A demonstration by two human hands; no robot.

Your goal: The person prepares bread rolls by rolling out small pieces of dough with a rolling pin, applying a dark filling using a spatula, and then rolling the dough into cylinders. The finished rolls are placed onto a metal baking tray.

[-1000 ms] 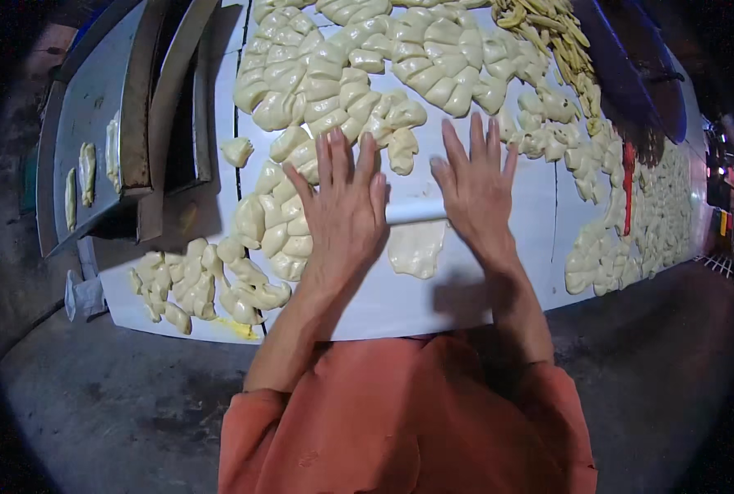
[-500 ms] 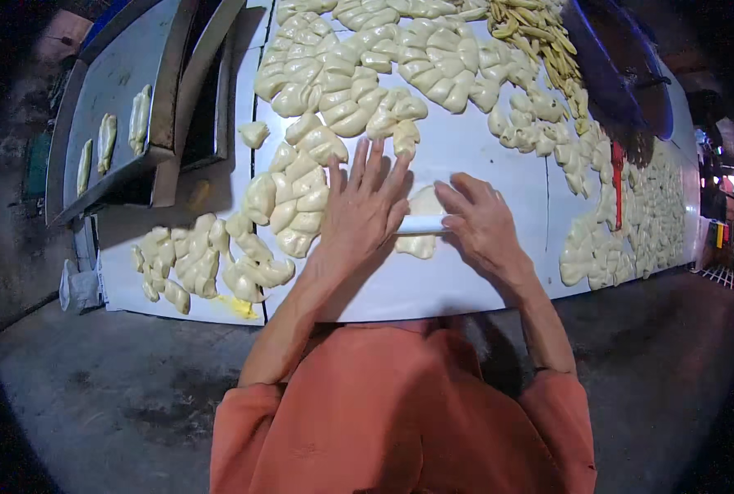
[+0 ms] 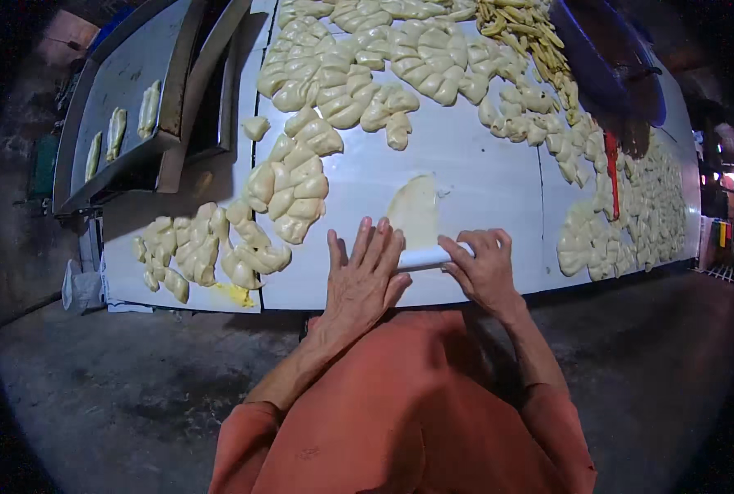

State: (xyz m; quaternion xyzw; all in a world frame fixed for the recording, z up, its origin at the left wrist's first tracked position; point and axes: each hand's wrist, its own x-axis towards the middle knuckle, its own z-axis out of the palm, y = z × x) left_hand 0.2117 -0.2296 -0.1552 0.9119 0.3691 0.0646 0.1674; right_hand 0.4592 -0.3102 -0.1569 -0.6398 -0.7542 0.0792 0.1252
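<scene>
A white rolling pin (image 3: 420, 257) lies across the lower end of a thin, flattened sheet of dough (image 3: 415, 210) on the white worktop, near its front edge. My left hand (image 3: 367, 280) is spread flat over the left end of the pin, fingers stretched out. My right hand (image 3: 482, 267) has its fingers curled round the right end. Lumps of pale, glossy dough (image 3: 293, 181) are laid in clusters left of and above the sheet, with more (image 3: 597, 247) to the right.
A metal tray (image 3: 124, 90) at upper left holds several dough strips. A pile of narrow yellowish strips (image 3: 515, 37), a dark blue tub (image 3: 597, 41) and a long red object (image 3: 612, 173) are at upper right. The worktop's front edge (image 3: 301, 308) runs above a concrete floor.
Both hands and the pin have moved toward the front edge. The dough sheet is longer and thinner. My right hand has gone from spread fingers to a curled grip on the pin.
</scene>
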